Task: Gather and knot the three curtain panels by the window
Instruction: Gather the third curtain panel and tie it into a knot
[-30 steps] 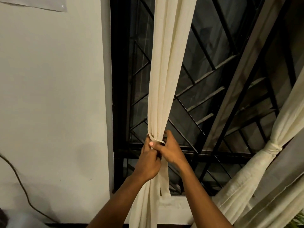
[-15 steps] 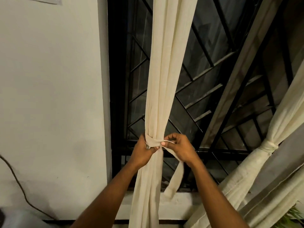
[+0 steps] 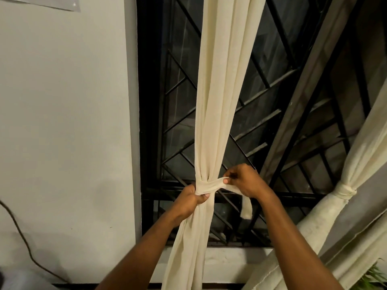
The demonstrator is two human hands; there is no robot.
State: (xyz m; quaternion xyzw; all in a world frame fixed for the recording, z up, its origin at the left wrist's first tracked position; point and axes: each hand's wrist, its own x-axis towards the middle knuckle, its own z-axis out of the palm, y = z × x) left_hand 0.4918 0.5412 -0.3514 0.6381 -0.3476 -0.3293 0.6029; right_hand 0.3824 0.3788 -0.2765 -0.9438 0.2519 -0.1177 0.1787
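The wall (image 3: 62, 122) fills the left third of the view. A sheet (image 3: 41, 2) fixed to it is cut off by the top edge, and only its lower margin shows.

The window (image 3: 261, 91) is dark behind a black grille (image 3: 182, 147) of slanted bars. Nothing can be made out through the glass. A pale sill (image 3: 230, 260) runs below it.

The panel (image 3: 219, 101), cream fabric, hangs in front of the left half of the window. It is gathered into a narrow bundle at hand height. Its top and bottom ends are cut off by the frame edges.

The right panel (image 3: 360, 160) slants across the right edge and is partly out of frame. A knot (image 3: 345, 191) binds it. Grey fabric (image 3: 356, 237) with a seamed edge lies beside it, and whether this is a third panel cannot be told.

The left hand (image 3: 189, 201) grips the panel at the gather. Its thumb presses on the lower edge of the tie (image 3: 211, 186), and its fingers are curled behind the fabric, mostly hidden.

The right hand (image 3: 245, 181) is just right of the panel. Its thumb and forefinger pinch the free run of the tie, and the other fingers are curled in.

The tie wraps the front of the gather. Its path behind the panel is hidden, so whether it is knotted cannot be told. Its loose end (image 3: 246, 210) hangs below the right hand.

A cable (image 3: 21, 233) runs down the wall at lower left. Plant leaves (image 3: 377, 277) show at the bottom right corner, mostly cut off.
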